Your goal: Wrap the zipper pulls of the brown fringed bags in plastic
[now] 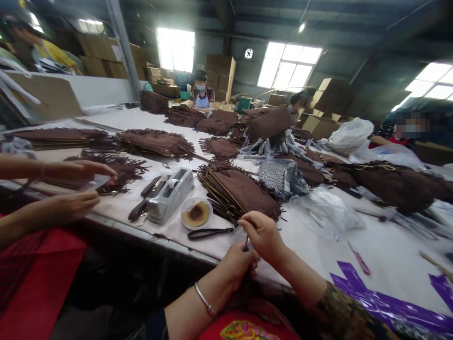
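A small dark piece (247, 244) sits in the curled left hand (241, 263), at the near edge of the tabletop (307, 255). The right hand (264, 236) bends just above, fingers drawn in — whether they grip anything, I can't tell. Beside them lies a dark wrist strap (212, 232), then a round dish (208, 221) — beyond, fringed brown bags (244, 189).

Factory workshop, long worktable (311, 250), stacked cartons (217, 71)
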